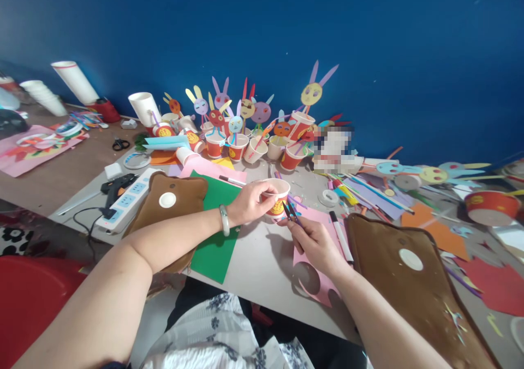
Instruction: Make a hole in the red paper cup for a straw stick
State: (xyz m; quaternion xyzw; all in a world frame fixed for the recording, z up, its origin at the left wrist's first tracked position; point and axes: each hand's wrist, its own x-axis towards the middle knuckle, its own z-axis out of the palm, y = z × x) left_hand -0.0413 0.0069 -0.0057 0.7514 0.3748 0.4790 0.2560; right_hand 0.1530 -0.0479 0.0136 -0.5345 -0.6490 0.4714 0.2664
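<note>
My left hand (252, 203), with a pale bangle (224, 220) at its wrist, is closed on the rim of a paper cup (275, 207). The cup is white with a red and yellow print and stands upright over the table's front part. In my right hand (314, 244) is a pair of dark scissors (291, 214), its tips close to the cup's right side; whether they touch it I cannot tell. Beneath that hand lies a pink paper sheet (323, 290) with a round hole cut in it. A green sheet (216, 254) lies under my left forearm.
Paper cups with rabbit faces (235, 124) crowd the back by the blue wall. Brown pouches lie on both sides, one at the right (393, 281). A power strip (126, 200) and a glue gun (115, 186) sit left. A marker (341, 237) and tape roll (328, 197) lie right.
</note>
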